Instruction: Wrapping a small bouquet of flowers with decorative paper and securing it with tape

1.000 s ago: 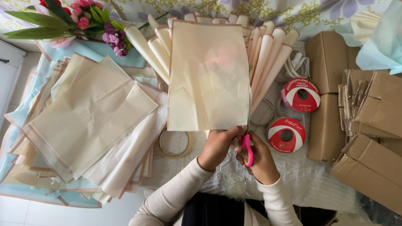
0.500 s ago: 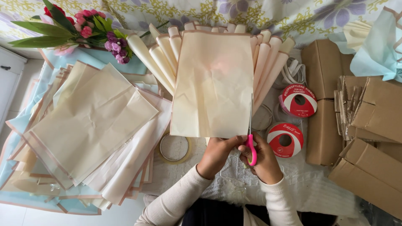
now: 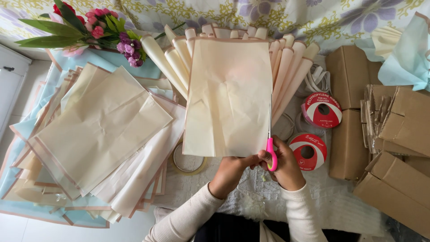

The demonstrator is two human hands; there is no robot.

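My left hand (image 3: 229, 174) pinches the near edge of a cream paper sheet (image 3: 228, 96) held up in front of me. Pink-handled scissors (image 3: 270, 148) are in my right hand (image 3: 286, 168), with their blades running up along the sheet's right edge. Behind the sheet, several rolled cream paper cones (image 3: 177, 60) fan out. White sleeves cover both my forearms.
A stack of cream and pale blue paper sheets (image 3: 96, 134) lies at the left, with artificial flowers (image 3: 96, 33) above it. A tape roll (image 3: 188, 159) sits under the sheet. Two red-and-white ribbon spools (image 3: 321, 110) and folded cardboard boxes (image 3: 394, 148) are at the right.
The scissors have travelled up along the right side of the sheet. The sheet and both hands have shifted slightly right in view.
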